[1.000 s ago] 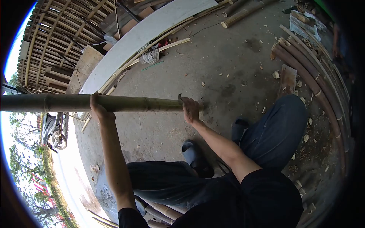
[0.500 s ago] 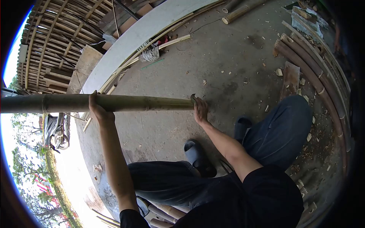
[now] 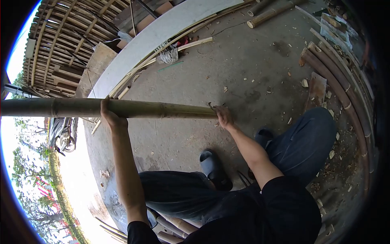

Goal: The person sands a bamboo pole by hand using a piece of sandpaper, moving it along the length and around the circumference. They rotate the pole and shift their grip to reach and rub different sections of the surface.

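Pole: one long green-brown bamboo pole (image 3: 81,107), held roughly level across the view above the floor (image 3: 191,89), running from the left edge to the right hand (image 3: 224,117); two raised joint rings show on it.
Hooked tool: one, its curved dark tip (image 3: 211,106) standing out above the right hand at the pole's end; the rest is hidden by the fingers.
Left hand: curled up around the pole from below, partly open to the pole's width, thumb and fingers gripping it.
Right hand: closed around the hooked tool, against the pole's end, well apart from the left hand (image 3: 111,116).
Sandals: two, dark, one (image 3: 213,164) below the pole, the other (image 3: 264,136) near the bent knee.
Cut bamboo lengths: two at the top, one in full view (image 3: 276,13), one cut off by the edge.
Thick brown poles: at least two, side by side along the right (image 3: 330,77); exact count unclear.
Flat plank: one, reddish (image 3: 316,90), just beside those poles.
String bundle: one, pale (image 3: 168,56), near the long white board (image 3: 162,31).
Wood chips: many, scattered on the floor, thickest at right.
Motorbike: one (image 3: 66,136), outside at left.
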### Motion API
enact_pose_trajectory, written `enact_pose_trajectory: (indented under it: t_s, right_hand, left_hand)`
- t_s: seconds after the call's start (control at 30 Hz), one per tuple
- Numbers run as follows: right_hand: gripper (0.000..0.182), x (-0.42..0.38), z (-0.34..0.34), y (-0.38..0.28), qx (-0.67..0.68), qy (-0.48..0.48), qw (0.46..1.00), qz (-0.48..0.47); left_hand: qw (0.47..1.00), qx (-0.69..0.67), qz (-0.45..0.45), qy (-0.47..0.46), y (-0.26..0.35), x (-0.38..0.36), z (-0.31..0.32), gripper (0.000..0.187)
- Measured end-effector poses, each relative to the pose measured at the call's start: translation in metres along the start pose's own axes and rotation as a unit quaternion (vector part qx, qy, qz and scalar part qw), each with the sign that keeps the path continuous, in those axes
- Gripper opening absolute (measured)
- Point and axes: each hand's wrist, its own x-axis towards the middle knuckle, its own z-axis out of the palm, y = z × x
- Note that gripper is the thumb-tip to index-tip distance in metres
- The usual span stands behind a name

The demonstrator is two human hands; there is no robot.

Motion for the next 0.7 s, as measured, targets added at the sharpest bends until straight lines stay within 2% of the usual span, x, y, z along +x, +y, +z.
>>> enact_pose_trajectory:
  t_s: [0.07, 0.1, 0.13, 0.23, 0.27, 0.37, 0.4, 0.47, 0.53, 0.57, 0.63, 0.7]
  right_hand:
    - [0.056, 0.009, 0.014, -0.005, 0.014, 0.002, 0.999, -0.03]
    - [0.054, 0.011, 0.02, -0.022, 0.021, 0.046, 0.999, -0.003]
    - [0.052, 0.004, 0.023, -0.043, 0.025, 0.085, 0.996, 0.029]
    - [0.051, 0.042, 0.018, -0.176, 0.076, 0.102, 0.989, -0.081]
    - [0.053, 0.048, 0.016, -0.202, 0.081, 0.102, 0.984, -0.124]
    - [0.057, 0.043, 0.014, -0.198, 0.053, 0.103, 0.982, -0.149]
    - [0.057, 0.035, 0.014, -0.17, 0.046, 0.098, 0.989, -0.106]
    - [0.059, -0.004, 0.021, -0.064, -0.008, 0.099, 0.995, -0.026]
    - [0.056, -0.028, 0.004, -0.018, 0.001, 0.073, 0.997, 0.008]
    - [0.056, -0.019, 0.01, -0.026, 0.001, 0.08, 0.997, 0.007]
    - [0.058, -0.018, 0.022, -0.059, -0.007, 0.101, 0.989, 0.109]
    - [0.058, -0.001, 0.028, -0.124, 0.031, 0.125, 0.992, -0.007]
  left_hand:
    - [1.0, -0.011, 0.01, 0.005, -0.002, 0.002, 0.0, 0.031]
    - [1.0, -0.019, 0.011, -0.001, -0.004, 0.004, -0.003, 0.03]
    - [0.999, -0.012, 0.005, 0.034, -0.001, -0.005, 0.005, 0.029]
    - [0.999, -0.013, 0.004, 0.042, -0.004, 0.003, -0.002, 0.029]
    - [0.999, -0.006, -0.006, 0.04, -0.001, 0.0, -0.001, 0.03]
    - [0.999, 0.003, -0.025, 0.037, 0.002, 0.0, -0.008, 0.032]
    - [0.999, -0.004, -0.032, 0.035, 0.001, 0.004, -0.009, 0.032]
    - [0.998, -0.006, -0.039, 0.042, -0.002, 0.009, -0.015, 0.033]
    - [0.999, -0.025, -0.024, 0.028, -0.01, 0.02, -0.025, 0.034]
    - [0.999, -0.024, -0.006, 0.028, -0.014, 0.027, -0.028, 0.032]
    - [0.999, -0.009, -0.021, 0.026, -0.011, 0.022, -0.021, 0.031]
    - [0.999, -0.003, -0.035, 0.033, -0.002, 0.009, -0.011, 0.028]
